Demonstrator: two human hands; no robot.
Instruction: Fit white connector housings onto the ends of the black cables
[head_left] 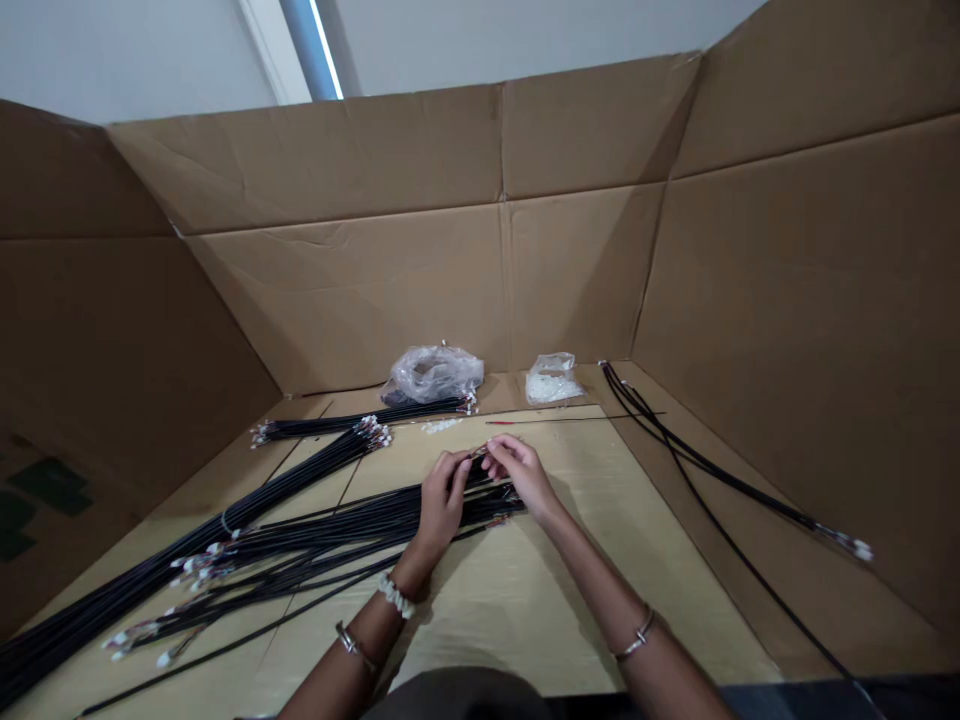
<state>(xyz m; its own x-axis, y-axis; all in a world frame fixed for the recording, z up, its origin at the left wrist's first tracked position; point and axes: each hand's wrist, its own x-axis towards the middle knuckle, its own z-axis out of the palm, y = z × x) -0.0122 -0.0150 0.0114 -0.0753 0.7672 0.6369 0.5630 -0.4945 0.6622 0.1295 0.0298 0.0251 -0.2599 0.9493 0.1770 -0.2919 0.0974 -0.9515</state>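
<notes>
My left hand is closed around the end of a black cable, just above a spread of black cables on the table. Thin coloured wires come out of that end, between my two hands. The fingertips of my right hand pinch these wires; whether a small part is also between them is too small to tell. White connectors sit on the left ends of the spread cables. Bare wire ends show at their right side, below my hands.
Behind lie a clear plastic bag, a smaller bag of white pieces, loose white pieces and a thin red-ended rod. A tied cable bundle extends left; more cables lie right. Cardboard walls enclose the table.
</notes>
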